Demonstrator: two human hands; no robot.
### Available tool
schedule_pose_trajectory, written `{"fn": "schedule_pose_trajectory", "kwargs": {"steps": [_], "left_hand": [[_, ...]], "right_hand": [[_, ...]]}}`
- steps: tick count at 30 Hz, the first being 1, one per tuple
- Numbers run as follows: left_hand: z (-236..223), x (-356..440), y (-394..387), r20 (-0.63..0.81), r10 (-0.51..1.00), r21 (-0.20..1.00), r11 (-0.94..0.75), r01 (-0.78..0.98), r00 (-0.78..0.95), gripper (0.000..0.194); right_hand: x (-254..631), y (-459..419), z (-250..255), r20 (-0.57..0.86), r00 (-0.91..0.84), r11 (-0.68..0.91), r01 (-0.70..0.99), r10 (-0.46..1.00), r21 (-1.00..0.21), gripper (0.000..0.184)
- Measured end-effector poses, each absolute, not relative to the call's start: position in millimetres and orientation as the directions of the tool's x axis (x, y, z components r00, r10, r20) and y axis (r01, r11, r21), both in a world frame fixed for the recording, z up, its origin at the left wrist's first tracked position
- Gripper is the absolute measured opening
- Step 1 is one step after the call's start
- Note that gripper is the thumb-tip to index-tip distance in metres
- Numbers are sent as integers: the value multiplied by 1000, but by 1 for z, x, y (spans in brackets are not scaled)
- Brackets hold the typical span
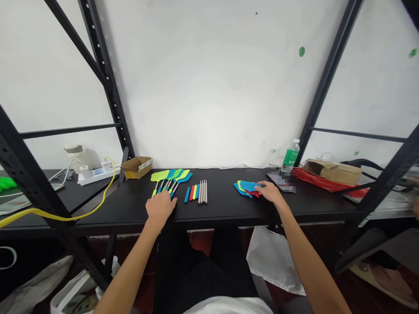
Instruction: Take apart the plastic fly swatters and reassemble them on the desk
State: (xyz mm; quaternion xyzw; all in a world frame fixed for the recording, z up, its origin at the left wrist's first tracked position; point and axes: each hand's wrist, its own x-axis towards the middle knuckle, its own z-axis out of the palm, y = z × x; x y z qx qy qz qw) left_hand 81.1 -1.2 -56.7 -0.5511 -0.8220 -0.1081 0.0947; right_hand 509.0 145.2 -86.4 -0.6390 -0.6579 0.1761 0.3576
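My left hand [161,205] rests at the handle ends of several fly swatters [170,175], whose green and blue flat heads fan out toward the wall. Its thumb sticks out to the right, and the other fingers are mostly hidden. On the right, my right hand [269,192] has its fingers closed on the edge of a blue fly swatter head [248,186]. That head lies over a small pile with yellow, blue and red pieces. Between my hands lie several coloured handles [192,193] in a row, beside several silver metal rods [203,192].
A small cardboard box [136,168] stands at the back left, near a power strip [98,174] and a yellow cable [109,185]. At the right are a tablet-like device [279,181], a green-labelled bottle [291,155] and an opened carton [332,171]. Black shelf posts flank the desk.
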Motion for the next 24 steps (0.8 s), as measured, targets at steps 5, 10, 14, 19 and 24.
{"fn": "schedule_pose_trajectory", "kwargs": {"steps": [5, 10, 14, 19, 24], "left_hand": [[-58, 82, -2, 282, 888, 42, 367, 929, -363, 32], [-55, 83, -2, 236, 903, 40, 359, 933, -358, 35], [-46, 95, -7, 243, 911, 54, 330, 942, -333, 39], [-29, 124, -18, 276, 926, 77, 247, 966, -259, 41], [-21, 162, -29, 355, 934, 160, -27, 987, -32, 39]], "right_hand": [[508, 140, -81, 237, 98, 70, 788, 967, -611, 42], [498, 131, -66, 313, 84, 138, 769, 946, -624, 40], [481, 117, -53, 380, 61, 228, 708, 923, -668, 35], [445, 91, -38, 384, -74, 379, 405, 921, -832, 38], [402, 64, -35, 229, -336, 267, 73, 914, -961, 53]]}}
